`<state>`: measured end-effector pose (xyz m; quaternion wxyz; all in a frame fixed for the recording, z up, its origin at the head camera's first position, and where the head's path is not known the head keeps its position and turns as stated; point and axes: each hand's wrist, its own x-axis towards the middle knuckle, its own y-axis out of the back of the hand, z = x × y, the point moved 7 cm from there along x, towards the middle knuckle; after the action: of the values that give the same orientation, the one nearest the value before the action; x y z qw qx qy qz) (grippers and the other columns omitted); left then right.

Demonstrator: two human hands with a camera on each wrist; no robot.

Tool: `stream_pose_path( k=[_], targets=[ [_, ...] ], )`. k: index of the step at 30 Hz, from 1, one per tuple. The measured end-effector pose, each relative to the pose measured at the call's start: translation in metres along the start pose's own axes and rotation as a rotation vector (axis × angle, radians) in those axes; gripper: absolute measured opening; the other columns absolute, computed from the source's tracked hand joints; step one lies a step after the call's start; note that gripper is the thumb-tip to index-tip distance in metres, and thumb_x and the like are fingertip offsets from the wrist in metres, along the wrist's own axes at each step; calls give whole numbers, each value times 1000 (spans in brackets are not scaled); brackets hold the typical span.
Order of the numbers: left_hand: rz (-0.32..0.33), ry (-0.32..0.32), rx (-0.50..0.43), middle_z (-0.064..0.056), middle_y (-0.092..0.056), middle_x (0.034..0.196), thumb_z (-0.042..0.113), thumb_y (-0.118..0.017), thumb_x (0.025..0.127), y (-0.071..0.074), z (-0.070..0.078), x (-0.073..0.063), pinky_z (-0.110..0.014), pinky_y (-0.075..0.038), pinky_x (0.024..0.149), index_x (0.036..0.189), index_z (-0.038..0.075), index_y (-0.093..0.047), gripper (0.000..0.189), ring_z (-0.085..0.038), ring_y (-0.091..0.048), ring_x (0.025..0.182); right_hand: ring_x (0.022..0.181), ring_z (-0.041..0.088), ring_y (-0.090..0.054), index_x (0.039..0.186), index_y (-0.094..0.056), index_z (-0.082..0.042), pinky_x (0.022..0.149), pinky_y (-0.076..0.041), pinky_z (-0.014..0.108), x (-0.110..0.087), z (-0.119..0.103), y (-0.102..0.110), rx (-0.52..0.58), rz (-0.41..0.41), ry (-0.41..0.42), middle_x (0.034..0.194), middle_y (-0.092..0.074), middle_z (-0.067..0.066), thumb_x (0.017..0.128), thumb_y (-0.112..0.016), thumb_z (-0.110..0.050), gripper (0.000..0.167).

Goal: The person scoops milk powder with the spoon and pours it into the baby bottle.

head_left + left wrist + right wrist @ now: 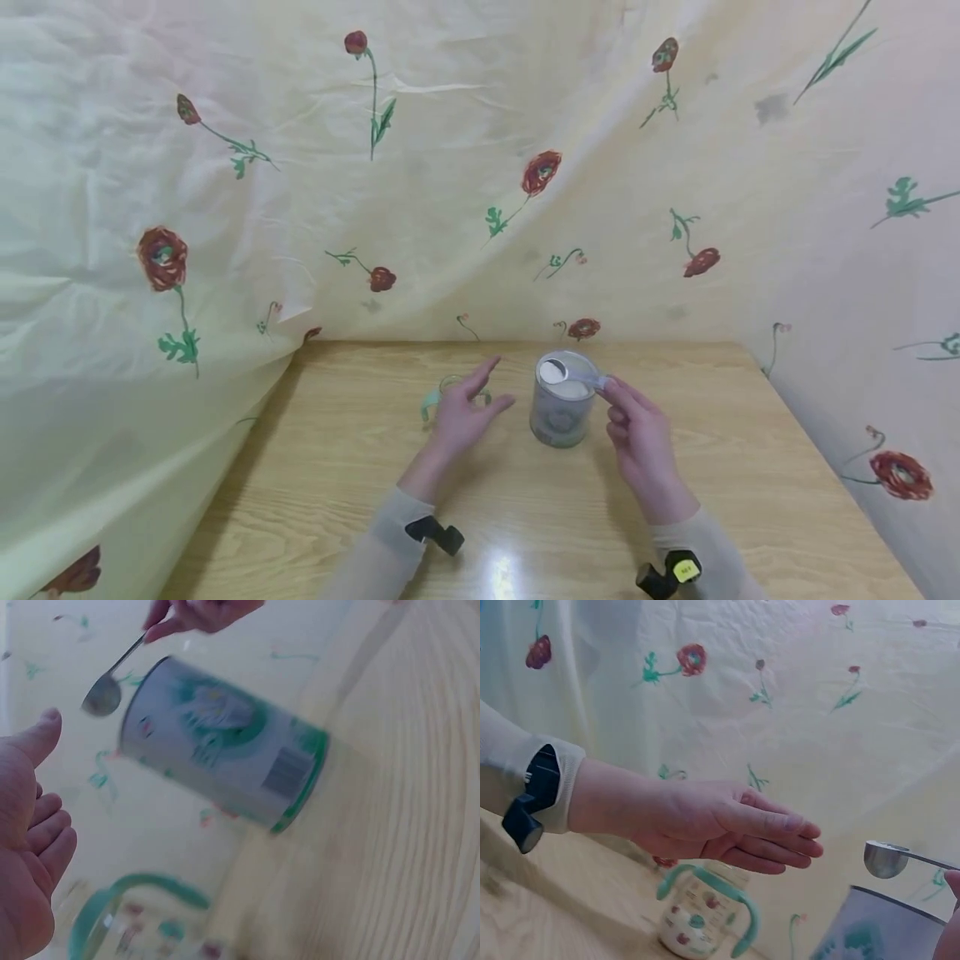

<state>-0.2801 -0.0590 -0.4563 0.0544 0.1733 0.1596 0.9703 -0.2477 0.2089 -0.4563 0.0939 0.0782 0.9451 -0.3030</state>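
In the head view my right hand (643, 429) pinches the handle of a metal measuring scoop (554, 372) with white powder in its bowl. The bowl hangs over the mouth of a tall white and green can (560, 423), which has pale powder inside. My left hand (459, 418) holds nothing, its thumb and fingers apart, to the left of the can. Behind that hand is a clear baby bottle (701, 919) with green handles, mostly hidden in the head view. The right wrist view shows the scoop level above the can's rim.
The can and bottle stand on a light wooden table (330, 433). A flowered cloth (450, 208) hangs behind the table and along its sides. Each wrist wears a small black camera (435, 533) over a sleeve.
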Motion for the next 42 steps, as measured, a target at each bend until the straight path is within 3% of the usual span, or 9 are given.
stream_pose_path(
  k=[7, 12, 15, 19, 23, 28, 32, 42],
  targets=[
    [72, -26, 21, -6, -51, 161, 29, -86, 94, 47, -12, -11, -53, -39, 122, 158, 28, -54, 72, -31, -47, 149, 68, 1, -53, 96, -81, -18, 48, -33, 11, -5, 13, -21, -26, -23, 10, 86, -76, -5, 106, -70, -13, 16],
    [106, 34, 26, -6, -48, 163, 32, -87, 92, 70, -35, -19, -57, -38, 122, 159, 30, -53, 75, -36, -46, 149, 68, 0, -55, 95, -81, -20, 50, -35, 11, -8, 27, -38, -43, -47, -19, 84, -74, -7, 107, -68, -14, 19],
    [109, 62, 0, -6, -48, 164, 32, -88, 91, 77, -50, -22, -57, -37, 123, 159, 24, -53, 77, -39, -46, 148, 68, 0, -56, 95, -80, -20, 51, -37, 10, -11, 36, -47, -62, -48, -41, 83, -73, -8, 107, -68, -15, 18],
    [86, 88, -43, -8, -46, 165, 34, -87, 92, 79, -66, -22, -52, -36, 124, 159, 17, -53, 77, -37, -45, 150, 67, 0, -56, 99, -79, -17, 54, -39, 10, -11, 53, -61, -78, -67, -64, 82, -73, -7, 106, -68, -15, 13],
    [80, 121, -33, -5, -45, 166, 38, -85, 93, 80, -77, -23, -48, -34, 125, 159, 18, -52, 76, -34, -43, 152, 71, 1, -56, 108, -75, -13, 57, -40, 11, -9, 76, -73, -97, -84, -94, 88, -74, -5, 105, -69, -15, 7],
    [77, 127, -30, -10, -47, 164, 34, -84, 95, 81, -85, -25, -49, -35, 125, 158, 12, -53, 73, -33, -44, 151, 78, 2, -59, 131, -68, -6, 63, -45, 11, -2, 98, -76, -137, -24, -133, 91, -73, -7, 102, -74, -20, 33],
    [74, 122, -29, -12, -50, 162, 31, -83, 96, 79, -89, -24, -52, -35, 125, 156, 7, -55, 70, -34, -45, 150, 86, 3, -59, 144, -61, 0, 66, -46, 11, 8, 105, -81, -175, -7, -97, 100, -74, -7, 102, -75, -24, 51],
    [50, 128, -5, -8, -53, 159, 32, -82, 97, 72, -88, -23, -53, -37, 124, 155, 8, -56, 67, -34, -47, 149, 92, 11, -65, 128, -73, -3, 77, -51, 23, 17, 112, -81, -339, 45, 73, 102, -79, -5, 101, -78, -24, 35]
  ],
)
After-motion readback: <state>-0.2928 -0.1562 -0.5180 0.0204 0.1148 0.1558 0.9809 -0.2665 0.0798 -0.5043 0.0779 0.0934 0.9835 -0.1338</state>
